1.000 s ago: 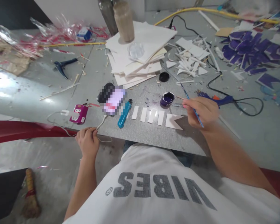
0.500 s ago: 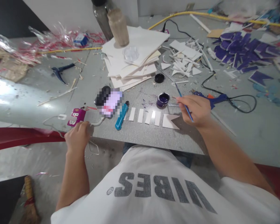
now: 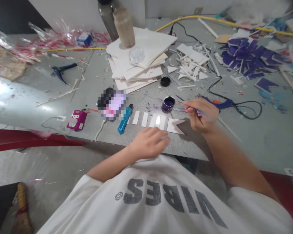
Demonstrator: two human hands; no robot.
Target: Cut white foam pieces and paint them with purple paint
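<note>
My right hand (image 3: 203, 114) is closed around a thin blue paintbrush (image 3: 205, 115), its tip pointing left above and beside the small paint jar (image 3: 168, 103). Dark purple paint fills the uncapped jar. My left hand (image 3: 150, 142), slightly blurred, hovers at the table's front edge with loosely bent fingers and nothing visible in them. Just beyond it lie several narrow white strips (image 3: 145, 119) in a row, the nearer ones partly hidden by the hand. To its right, a white notched flag-shaped piece (image 3: 175, 126) lies flat, apart from both hands.
A teal utility knife (image 3: 125, 119) and a blurred-out phone (image 3: 112, 104) lie left of the strips. Farther left is a magenta power strip (image 3: 77, 120). White sheets (image 3: 141, 73) carry a jar (image 3: 124, 29). A blue glue gun (image 3: 222, 104) and purple pieces (image 3: 249, 58) occupy the right.
My left hand has left the magenta power strip and moved right to the strips. The brush in my right hand has tilted flatter, its tip lower and nearer the paint jar.
</note>
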